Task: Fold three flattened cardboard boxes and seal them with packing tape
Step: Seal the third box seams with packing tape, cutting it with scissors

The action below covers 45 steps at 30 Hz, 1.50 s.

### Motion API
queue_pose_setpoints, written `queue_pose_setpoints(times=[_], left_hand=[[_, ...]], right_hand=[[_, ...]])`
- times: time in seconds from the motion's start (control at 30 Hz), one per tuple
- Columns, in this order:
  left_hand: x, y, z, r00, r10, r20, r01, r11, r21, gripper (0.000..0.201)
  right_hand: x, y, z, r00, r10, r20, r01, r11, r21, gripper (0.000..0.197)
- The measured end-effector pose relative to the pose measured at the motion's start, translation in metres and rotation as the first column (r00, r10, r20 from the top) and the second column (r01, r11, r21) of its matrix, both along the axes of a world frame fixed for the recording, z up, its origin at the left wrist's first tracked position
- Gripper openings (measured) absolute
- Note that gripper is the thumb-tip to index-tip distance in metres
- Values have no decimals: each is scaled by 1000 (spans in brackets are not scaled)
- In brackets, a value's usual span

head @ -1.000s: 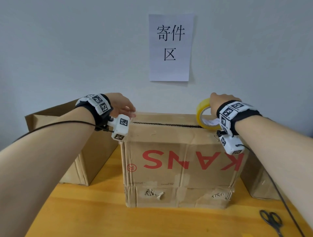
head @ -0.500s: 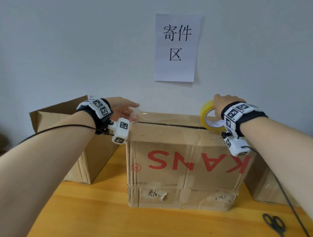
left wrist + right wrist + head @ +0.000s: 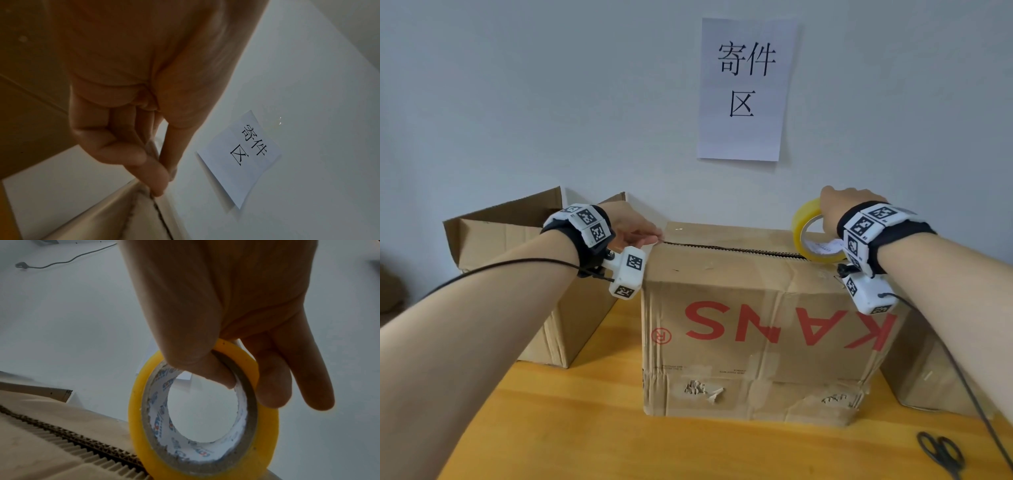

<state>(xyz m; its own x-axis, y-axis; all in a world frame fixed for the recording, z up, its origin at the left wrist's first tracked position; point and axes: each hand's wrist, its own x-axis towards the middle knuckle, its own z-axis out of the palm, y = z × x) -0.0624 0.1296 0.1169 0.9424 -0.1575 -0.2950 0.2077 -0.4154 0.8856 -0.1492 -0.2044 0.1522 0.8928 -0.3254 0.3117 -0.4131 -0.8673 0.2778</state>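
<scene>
Your right hand (image 3: 840, 209) grips the yellow roll of packing tape (image 3: 812, 233): in the right wrist view the thumb hooks inside the cardboard core while the fingers (image 3: 273, 386) lie against the outer yellow band, and the roll (image 3: 203, 415) stands on edge on the right end of the top of the brown cardboard box printed with red letters (image 3: 763, 329), at the end of its centre seam. Your left hand (image 3: 631, 228) is at the left end of that same seam, thumb and fingers drawn together in a narrow pinch at the box's top left edge; in the left wrist view the fingertips (image 3: 158, 183) meet just above the seam, and what they pinch is too thin and blurred to identify with certainty. The seam between the two top flaps shows as a dark corrugated line running from one hand to the other. The box stands upright on the orange wooden table (image 3: 585, 428). Left of the box, an open brown cardboard box (image 3: 517, 240) stands with flaps raised. Right of it, partly hidden by your forearm, is another brown cardboard box (image 3: 935, 377). Black scissors (image 3: 941, 454) lie on the table in front of the box, toward the right. On the wall behind it hangs a white paper sign with black characters (image 3: 744, 89).
</scene>
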Motion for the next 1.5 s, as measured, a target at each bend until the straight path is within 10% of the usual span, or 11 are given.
queue_pose_setpoints(times=[1.5], left_hand=[[21,8,-8,991,-58,121,19,953,301,43]], right_hand=[[-9,37,13,991,25,-128,-44,988,-151,6]])
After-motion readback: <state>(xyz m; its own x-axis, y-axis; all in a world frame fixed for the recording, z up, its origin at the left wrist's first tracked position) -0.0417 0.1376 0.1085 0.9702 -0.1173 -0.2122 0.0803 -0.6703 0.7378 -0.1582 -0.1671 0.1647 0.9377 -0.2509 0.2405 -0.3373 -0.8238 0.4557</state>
